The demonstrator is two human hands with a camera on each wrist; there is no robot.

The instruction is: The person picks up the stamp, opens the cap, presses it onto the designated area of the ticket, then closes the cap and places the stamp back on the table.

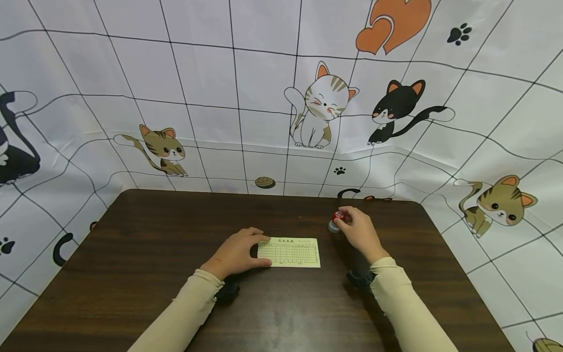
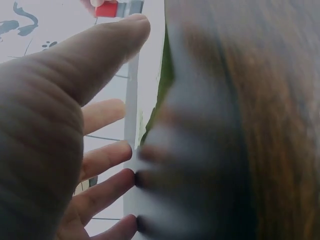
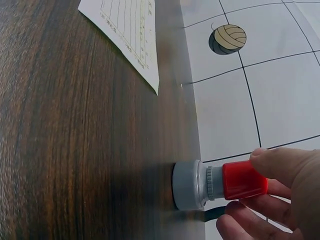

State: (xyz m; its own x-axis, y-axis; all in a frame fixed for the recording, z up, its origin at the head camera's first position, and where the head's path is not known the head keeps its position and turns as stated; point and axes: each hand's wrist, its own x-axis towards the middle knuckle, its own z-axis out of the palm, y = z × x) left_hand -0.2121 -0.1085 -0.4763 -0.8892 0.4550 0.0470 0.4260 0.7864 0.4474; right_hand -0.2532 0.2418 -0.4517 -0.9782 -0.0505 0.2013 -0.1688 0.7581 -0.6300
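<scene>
R hand (image 1: 362, 233) pinches stamp (image 3: 214, 182) by red top (image 3: 243, 180), nr desk's (image 1: 154, 234) far edge, twd far-R corner; prob. light, rigid, smooth, so best held there. L hand (image 1: 239, 252), fingers loosely spread, rests at paper form's (image 1: 290, 253) L edge, mid-desk; prob. floppy, easily creased.

A white printed sheet (image 1: 211, 117), ruled with black grid lines that bend over its creases, hangs behind the worktop (image 1: 176, 225) and spreads along both sides. Its print shows an orange heart (image 1: 406, 24) at the top, a smiling white cat (image 1: 324, 105) beside a black cat (image 1: 396, 105), one brown tabby (image 1: 164, 149) left and another (image 1: 501, 203) right, and a yarn ball (image 1: 265, 183) just above the far edge. The worktop is dark brown wood grain with rounded far corners; light leaves a soft, pale sheen toward its near side.
</scene>
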